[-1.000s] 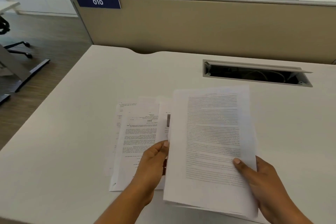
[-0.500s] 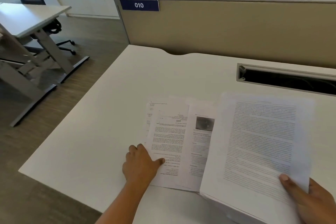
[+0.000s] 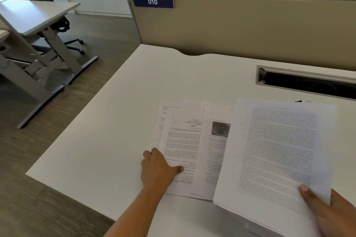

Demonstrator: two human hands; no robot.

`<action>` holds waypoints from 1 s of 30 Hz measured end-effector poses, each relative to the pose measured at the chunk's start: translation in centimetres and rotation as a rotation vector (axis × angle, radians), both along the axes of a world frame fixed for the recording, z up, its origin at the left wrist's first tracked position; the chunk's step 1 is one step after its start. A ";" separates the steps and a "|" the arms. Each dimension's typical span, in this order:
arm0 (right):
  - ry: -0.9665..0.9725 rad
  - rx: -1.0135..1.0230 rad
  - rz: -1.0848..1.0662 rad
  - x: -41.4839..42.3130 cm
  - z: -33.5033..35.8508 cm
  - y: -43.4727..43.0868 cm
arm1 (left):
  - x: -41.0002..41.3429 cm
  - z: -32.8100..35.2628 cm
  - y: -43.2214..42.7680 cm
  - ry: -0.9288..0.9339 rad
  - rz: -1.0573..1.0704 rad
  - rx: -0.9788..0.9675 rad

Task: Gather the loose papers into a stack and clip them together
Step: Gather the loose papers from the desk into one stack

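Note:
Several loose printed papers (image 3: pixel 183 131) lie fanned and overlapping on the white desk (image 3: pixel 125 131); one of them is a sheet with a dark photo (image 3: pixel 216 152). My left hand (image 3: pixel 158 169) is at their left lower edge, thumb pressed on the top sheet and fingers curled at the paper's side. My right hand (image 3: pixel 331 211) holds a gathered stack of papers (image 3: pixel 279 150) by its lower right corner, raised slightly over the right part of the fan. A small black clip (image 3: pixel 299 101) peeks out just beyond the stack's far edge.
An open cable tray (image 3: pixel 308 84) is sunk into the desk at the back right. A beige partition (image 3: pixel 250 29) labelled 010 closes the far side. The desk's left edge drops to the floor, where another desk (image 3: pixel 34 15) and a chair base stand.
My left hand let go of the held stack and moved left onto the loose papers. My right hand carried the stack to the right, uncovering the photo sheet. The view turned left.

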State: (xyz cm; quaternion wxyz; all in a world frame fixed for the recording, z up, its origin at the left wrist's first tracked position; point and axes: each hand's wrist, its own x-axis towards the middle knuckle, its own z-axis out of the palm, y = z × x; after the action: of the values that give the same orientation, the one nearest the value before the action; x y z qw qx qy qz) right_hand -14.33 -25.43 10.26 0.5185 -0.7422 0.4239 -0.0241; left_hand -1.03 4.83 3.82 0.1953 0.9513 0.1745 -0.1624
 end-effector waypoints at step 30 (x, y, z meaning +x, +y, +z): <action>-0.064 0.072 -0.058 -0.3 -1.6 -0.4 | -0.3 10.2 7.5 -0.448 0.317 -0.764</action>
State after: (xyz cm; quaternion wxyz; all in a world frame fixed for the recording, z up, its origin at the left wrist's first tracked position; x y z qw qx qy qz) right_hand -14.68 -25.83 8.64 0.5574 -0.7091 0.4291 -0.0479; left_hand -1.33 12.33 14.01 0.5868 0.7846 0.1987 0.0263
